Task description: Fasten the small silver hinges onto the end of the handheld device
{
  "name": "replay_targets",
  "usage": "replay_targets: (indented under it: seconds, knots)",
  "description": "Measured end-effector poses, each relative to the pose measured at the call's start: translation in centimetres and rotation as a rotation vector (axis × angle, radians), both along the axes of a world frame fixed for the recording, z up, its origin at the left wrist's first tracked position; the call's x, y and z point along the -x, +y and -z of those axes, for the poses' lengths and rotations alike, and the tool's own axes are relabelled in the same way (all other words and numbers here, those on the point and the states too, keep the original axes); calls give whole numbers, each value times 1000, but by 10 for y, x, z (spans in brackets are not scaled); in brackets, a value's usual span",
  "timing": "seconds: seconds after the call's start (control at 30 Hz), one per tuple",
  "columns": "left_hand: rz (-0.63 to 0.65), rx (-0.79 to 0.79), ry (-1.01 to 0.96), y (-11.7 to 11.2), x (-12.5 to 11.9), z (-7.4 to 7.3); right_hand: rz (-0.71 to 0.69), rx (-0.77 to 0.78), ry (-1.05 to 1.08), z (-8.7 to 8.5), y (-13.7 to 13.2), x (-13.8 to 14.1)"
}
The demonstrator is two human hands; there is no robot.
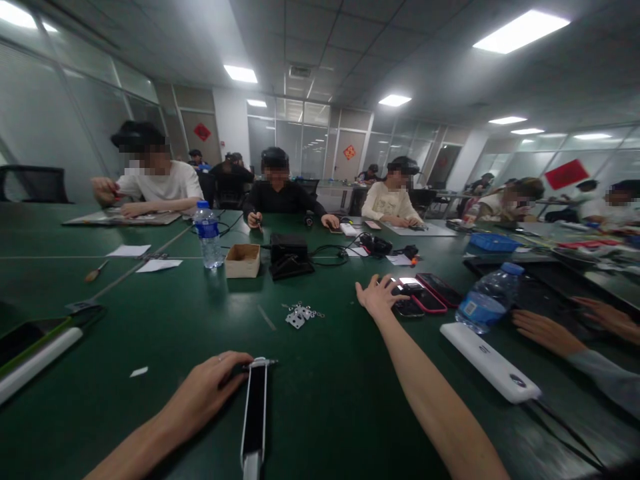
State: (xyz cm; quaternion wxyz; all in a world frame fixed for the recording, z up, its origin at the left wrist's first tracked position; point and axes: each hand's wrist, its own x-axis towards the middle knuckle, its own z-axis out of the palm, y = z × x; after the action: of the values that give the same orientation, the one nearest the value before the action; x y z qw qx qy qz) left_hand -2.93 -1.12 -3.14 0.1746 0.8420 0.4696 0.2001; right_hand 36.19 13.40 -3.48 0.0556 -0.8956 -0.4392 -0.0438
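Note:
My left hand [207, 390] rests on the green table [325, 400], its fingers curled against the top end of a long black-and-white tool [255, 413] that lies lengthwise toward me. My right hand [377, 297] is stretched far forward with fingers spread, touching a group of phones [425, 297] lying flat, one with a lit screen. A small metal hinge with loose screws [300, 315] lies between my two arms, farther out.
A water bottle [485, 300] lies beside a white power bank [490, 363] on my right; a neighbour's hands [545, 330] are there too. Ahead stand an upright bottle [207, 233], a cardboard box [243, 260] and a black device [290, 257]. Several people sit around the table.

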Motion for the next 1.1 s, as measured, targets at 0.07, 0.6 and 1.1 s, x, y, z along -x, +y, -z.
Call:
replay_targets:
  seconds: [0.07,0.6,1.1]
  knots:
    - [0,0,5,0,0,0,-13,10,18,-2,0,0]
    - [27,6,-25,-4,-3,-6,-62,18,24,-2,-1,-4]
    - [6,4,-7,-4,-3,-6,-160,28,-175,-3,0,7]
